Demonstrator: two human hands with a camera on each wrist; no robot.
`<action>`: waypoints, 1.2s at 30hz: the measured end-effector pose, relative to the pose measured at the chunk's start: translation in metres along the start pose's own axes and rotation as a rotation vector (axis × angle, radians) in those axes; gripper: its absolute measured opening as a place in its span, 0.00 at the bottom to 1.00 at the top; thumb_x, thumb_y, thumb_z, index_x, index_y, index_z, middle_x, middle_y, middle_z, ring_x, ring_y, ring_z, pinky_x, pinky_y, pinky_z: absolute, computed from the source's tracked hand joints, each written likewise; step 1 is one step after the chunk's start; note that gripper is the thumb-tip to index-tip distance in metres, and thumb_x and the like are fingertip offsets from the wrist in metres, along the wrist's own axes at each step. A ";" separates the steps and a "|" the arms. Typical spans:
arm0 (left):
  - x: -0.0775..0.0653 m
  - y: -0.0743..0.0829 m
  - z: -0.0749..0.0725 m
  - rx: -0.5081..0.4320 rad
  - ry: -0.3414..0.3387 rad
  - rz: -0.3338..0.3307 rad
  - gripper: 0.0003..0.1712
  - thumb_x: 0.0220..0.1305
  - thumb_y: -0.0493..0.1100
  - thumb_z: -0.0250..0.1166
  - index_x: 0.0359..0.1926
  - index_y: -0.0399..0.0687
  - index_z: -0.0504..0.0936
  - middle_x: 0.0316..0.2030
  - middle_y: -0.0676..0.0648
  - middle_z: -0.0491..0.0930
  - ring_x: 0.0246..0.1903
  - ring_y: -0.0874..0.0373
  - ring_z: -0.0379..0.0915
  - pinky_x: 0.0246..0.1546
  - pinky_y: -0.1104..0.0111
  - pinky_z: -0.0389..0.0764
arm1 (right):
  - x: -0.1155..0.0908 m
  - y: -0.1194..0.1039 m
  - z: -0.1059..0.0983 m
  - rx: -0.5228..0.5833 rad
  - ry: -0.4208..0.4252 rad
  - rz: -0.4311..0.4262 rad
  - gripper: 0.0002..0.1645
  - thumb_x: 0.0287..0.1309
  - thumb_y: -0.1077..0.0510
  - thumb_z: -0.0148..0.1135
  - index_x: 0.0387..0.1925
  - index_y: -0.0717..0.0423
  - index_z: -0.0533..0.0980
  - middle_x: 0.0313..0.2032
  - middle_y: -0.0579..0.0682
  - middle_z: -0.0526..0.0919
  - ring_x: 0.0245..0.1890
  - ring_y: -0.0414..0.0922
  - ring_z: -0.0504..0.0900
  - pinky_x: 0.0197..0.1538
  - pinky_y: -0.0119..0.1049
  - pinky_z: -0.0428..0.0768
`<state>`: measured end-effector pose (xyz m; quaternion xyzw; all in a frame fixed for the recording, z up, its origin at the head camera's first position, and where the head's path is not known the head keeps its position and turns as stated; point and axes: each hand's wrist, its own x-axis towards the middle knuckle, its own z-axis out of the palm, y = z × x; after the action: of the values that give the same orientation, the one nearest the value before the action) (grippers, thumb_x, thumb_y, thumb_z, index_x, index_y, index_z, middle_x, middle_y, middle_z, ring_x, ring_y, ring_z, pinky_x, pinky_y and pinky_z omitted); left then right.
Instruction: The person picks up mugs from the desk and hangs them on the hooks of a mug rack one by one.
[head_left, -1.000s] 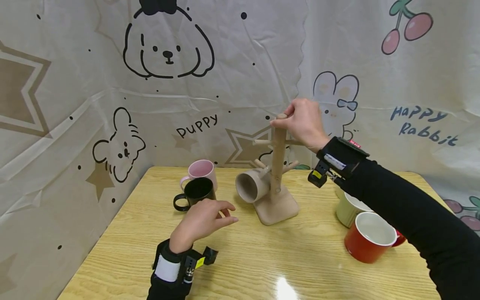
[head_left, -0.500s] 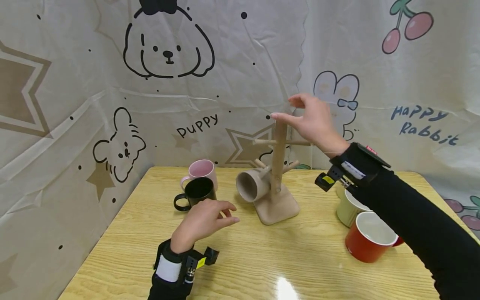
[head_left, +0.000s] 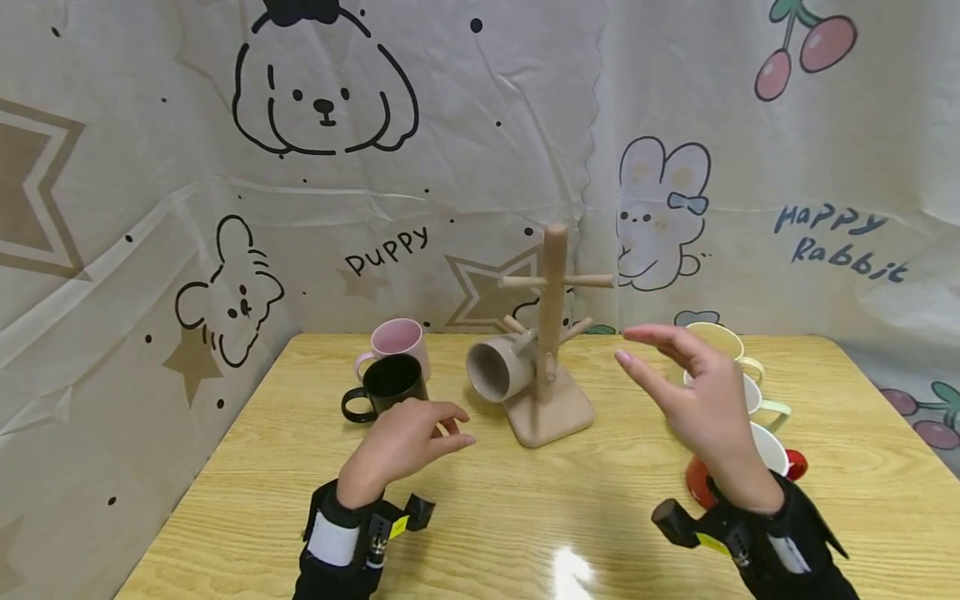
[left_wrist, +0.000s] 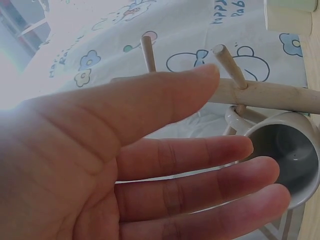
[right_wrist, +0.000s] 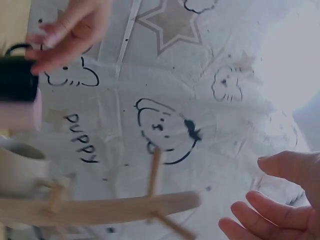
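Note:
A wooden mug tree [head_left: 552,308] stands mid-table with pegs sticking out at several heights. From one of its lower pegs hangs a greyish mug [head_left: 497,372] by its handle, mouth facing left and forward. My left hand [head_left: 408,442] hovers just in front of a black mug [head_left: 392,383], fingers loosely bent and holding nothing; the left wrist view has its spread fingers [left_wrist: 200,160] overlapping the hanging mug. My right hand [head_left: 708,408] is in the air at the right, thumb and fingers apart with nothing between them. It partly covers a red mug [head_left: 699,482] in the head view.
Behind the black mug sits a pink mug [head_left: 401,340]. On the right side, a yellow mug [head_left: 716,340] and a pale green-handled mug [head_left: 752,396] stand in a row behind the red one. A printed cloth [head_left: 480,167] hangs along the table's back edge.
My right hand has let go of the mug tree's top and moved down and right, over toward the row of mugs. The left hand stays in place, and the head view has shifted slightly.

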<state>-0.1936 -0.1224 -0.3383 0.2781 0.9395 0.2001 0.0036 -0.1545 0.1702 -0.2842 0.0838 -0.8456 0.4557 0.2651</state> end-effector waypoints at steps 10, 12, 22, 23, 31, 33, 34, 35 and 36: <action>0.001 0.000 0.002 0.006 -0.003 0.004 0.15 0.59 0.50 0.62 0.42 0.47 0.82 0.29 0.53 0.82 0.26 0.64 0.75 0.26 0.75 0.71 | -0.015 0.043 0.013 0.054 -0.129 0.224 0.21 0.57 0.48 0.61 0.47 0.57 0.77 0.48 0.55 0.81 0.43 0.20 0.70 0.59 0.47 0.70; 0.000 0.000 0.003 0.009 0.001 0.008 0.15 0.59 0.50 0.62 0.41 0.46 0.82 0.29 0.53 0.82 0.26 0.64 0.75 0.26 0.75 0.71 | -0.015 0.046 0.016 0.049 -0.132 0.220 0.21 0.57 0.48 0.61 0.47 0.57 0.77 0.47 0.55 0.81 0.44 0.23 0.71 0.59 0.48 0.70; 0.002 0.000 0.003 0.011 -0.001 0.009 0.15 0.59 0.50 0.62 0.42 0.47 0.82 0.29 0.53 0.82 0.26 0.65 0.75 0.26 0.75 0.71 | -0.014 0.053 0.016 0.001 -0.158 0.161 0.18 0.57 0.49 0.61 0.44 0.56 0.78 0.44 0.54 0.83 0.43 0.31 0.75 0.55 0.49 0.72; 0.002 0.000 0.004 0.014 0.001 0.009 0.15 0.59 0.50 0.62 0.42 0.47 0.82 0.29 0.53 0.82 0.26 0.65 0.75 0.26 0.75 0.71 | -0.014 0.055 0.015 -0.019 -0.164 0.139 0.17 0.56 0.50 0.62 0.43 0.56 0.79 0.42 0.54 0.83 0.44 0.34 0.76 0.54 0.49 0.73; 0.004 0.001 0.006 0.037 0.008 0.007 0.14 0.58 0.50 0.63 0.41 0.47 0.82 0.29 0.53 0.83 0.27 0.64 0.76 0.27 0.74 0.73 | -0.009 0.067 0.008 -0.191 -0.124 -0.074 0.09 0.51 0.59 0.66 0.36 0.57 0.81 0.33 0.51 0.86 0.35 0.48 0.82 0.35 0.29 0.75; 0.005 0.001 0.006 0.040 0.020 0.006 0.14 0.58 0.50 0.63 0.40 0.47 0.82 0.29 0.53 0.83 0.27 0.64 0.77 0.27 0.74 0.73 | -0.008 0.068 0.006 -0.199 -0.115 -0.082 0.09 0.51 0.59 0.66 0.36 0.58 0.81 0.32 0.52 0.86 0.34 0.48 0.82 0.35 0.26 0.74; 0.005 0.001 0.006 0.042 0.027 0.007 0.14 0.58 0.50 0.63 0.40 0.48 0.82 0.29 0.53 0.83 0.27 0.63 0.77 0.27 0.73 0.74 | -0.008 0.069 0.005 -0.199 -0.114 -0.081 0.09 0.51 0.59 0.66 0.36 0.58 0.81 0.32 0.52 0.86 0.34 0.48 0.82 0.35 0.26 0.74; 0.005 0.001 0.006 0.044 0.036 0.009 0.13 0.58 0.50 0.63 0.40 0.48 0.82 0.28 0.53 0.83 0.27 0.63 0.78 0.27 0.73 0.74 | -0.008 0.069 0.004 -0.198 -0.114 -0.078 0.10 0.51 0.59 0.66 0.36 0.58 0.81 0.32 0.52 0.86 0.34 0.48 0.82 0.34 0.26 0.74; 0.006 0.001 0.006 0.043 0.043 0.010 0.13 0.58 0.50 0.63 0.40 0.48 0.83 0.28 0.54 0.83 0.27 0.62 0.78 0.28 0.73 0.75 | -0.008 0.069 0.004 -0.199 -0.114 -0.076 0.10 0.51 0.59 0.66 0.36 0.58 0.81 0.32 0.52 0.86 0.34 0.48 0.82 0.34 0.27 0.74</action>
<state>-0.1971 -0.1162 -0.3431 0.2786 0.9420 0.1858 -0.0235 -0.1755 0.2057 -0.3402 0.1150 -0.8966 0.3537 0.2406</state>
